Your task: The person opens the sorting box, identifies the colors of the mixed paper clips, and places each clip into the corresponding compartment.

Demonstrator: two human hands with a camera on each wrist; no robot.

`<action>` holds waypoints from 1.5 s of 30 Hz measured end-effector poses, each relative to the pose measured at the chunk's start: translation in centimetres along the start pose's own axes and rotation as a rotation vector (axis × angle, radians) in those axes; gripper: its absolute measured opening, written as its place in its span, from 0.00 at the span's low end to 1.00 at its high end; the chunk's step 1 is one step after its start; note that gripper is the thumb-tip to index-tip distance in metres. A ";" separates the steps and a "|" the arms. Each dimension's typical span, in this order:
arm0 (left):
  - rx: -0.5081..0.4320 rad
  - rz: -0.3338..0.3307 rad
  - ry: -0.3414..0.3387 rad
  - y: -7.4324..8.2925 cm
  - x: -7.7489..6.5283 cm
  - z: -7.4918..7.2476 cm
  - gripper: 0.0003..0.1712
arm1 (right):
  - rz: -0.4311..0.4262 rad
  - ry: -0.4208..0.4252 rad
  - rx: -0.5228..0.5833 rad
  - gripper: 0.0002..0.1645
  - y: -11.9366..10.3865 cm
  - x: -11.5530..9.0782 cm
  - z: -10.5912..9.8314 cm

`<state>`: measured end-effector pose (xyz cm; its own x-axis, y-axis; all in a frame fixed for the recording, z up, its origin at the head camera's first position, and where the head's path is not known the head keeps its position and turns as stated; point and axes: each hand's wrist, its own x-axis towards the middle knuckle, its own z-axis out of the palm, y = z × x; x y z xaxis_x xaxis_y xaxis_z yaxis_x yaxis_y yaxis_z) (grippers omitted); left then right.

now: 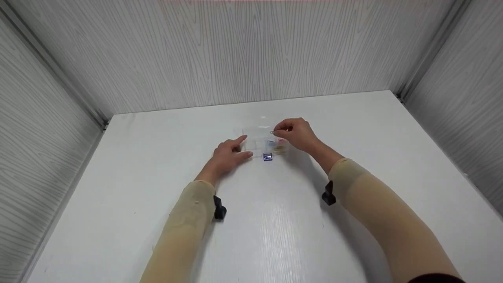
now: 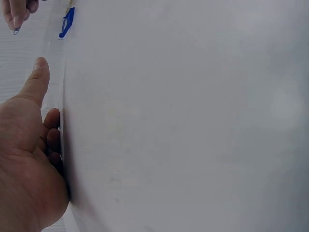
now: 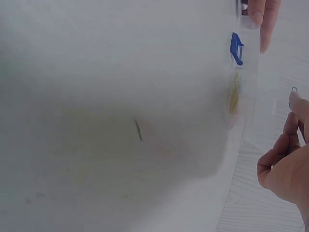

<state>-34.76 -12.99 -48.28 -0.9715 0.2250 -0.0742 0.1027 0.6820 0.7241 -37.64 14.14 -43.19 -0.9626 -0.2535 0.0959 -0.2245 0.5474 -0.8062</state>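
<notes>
A clear plastic compartment box [image 1: 250,144] lies on the table with its transparent lid [image 1: 259,131] tipped back. At its left end rests my left hand [image 1: 228,157], thumb and index finger extended and spread along the box, the other fingers bent. Above the right side of the lid my right hand [image 1: 297,133] pinches a small wire paper clip [image 3: 294,90] between thumb and index finger. A blue latch [image 2: 67,22] sits on the box's front. Yellow items [image 3: 234,96] fill a right front compartment, with pink pieces [image 1: 281,140] behind them.
The box stands on a broad white table [image 1: 157,157], toward its back edge. Pale wood-grain panels [image 1: 251,51] rise behind and at both sides. Each wrist carries a small black camera mount [image 1: 329,193].
</notes>
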 end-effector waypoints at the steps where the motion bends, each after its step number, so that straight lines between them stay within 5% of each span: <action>1: 0.001 0.001 -0.001 0.0 0.0 0.0 0.42 | 0.004 0.004 -0.005 0.07 0.1 0.1 0.1; 15: 0.004 0.024 -0.009 0.4 -0.1 -0.1 0.42 | 0.081 -0.011 -0.036 0.07 0.4 0.6 1.1; 24: 0.010 0.057 -0.012 0.4 0.2 0.1 0.42 | 0.063 -0.008 -0.086 0.09 0.8 0.5 1.1; 45: 0.004 0.046 -0.030 -0.1 0.0 -0.3 0.43 | 0.038 0.040 -0.008 0.10 1.0 -0.9 -0.9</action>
<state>-34.84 -13.28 -48.15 -0.9590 0.2768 -0.0611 0.1482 0.6732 0.7245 -37.16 15.63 -43.55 -0.9756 -0.2009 0.0887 -0.1890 0.5623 -0.8050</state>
